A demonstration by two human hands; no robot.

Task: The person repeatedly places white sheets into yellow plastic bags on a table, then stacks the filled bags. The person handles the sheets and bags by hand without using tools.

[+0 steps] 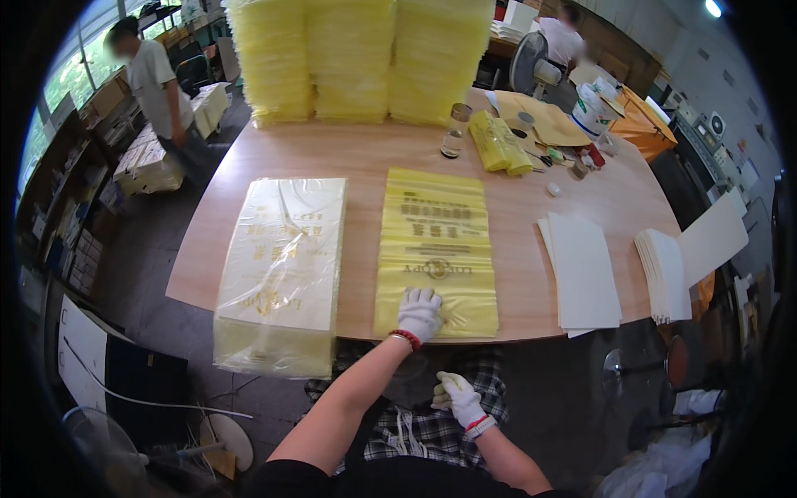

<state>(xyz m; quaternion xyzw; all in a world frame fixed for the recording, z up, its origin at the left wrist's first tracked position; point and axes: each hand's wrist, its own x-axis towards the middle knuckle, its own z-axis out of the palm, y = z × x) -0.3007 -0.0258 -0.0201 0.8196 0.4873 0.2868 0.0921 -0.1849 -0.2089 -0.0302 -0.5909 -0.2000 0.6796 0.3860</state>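
Observation:
My left hand [420, 314], in a white glove, lies with its fingers spread on the near end of a flat stack of yellow plastic bags [436, 224] with dark print. In front of my lap, below the table edge, my right hand [461, 398] is gloved too; its fingers are loosely bent and apart, and I see nothing in them. To the left of the yellow bags rests a stack of pale sheets in clear printed plastic bags [282, 249], its near end hanging over the table edge.
Tall stacks of yellow bags [349, 62] stand at the back of the wooden table [519, 195]. White card stacks [581, 270] lie on the right. A glass jar [456, 130], a folded yellow bundle [498, 141] and scissors [545, 159] sit far right. One person [158, 83] stands left; another sits behind.

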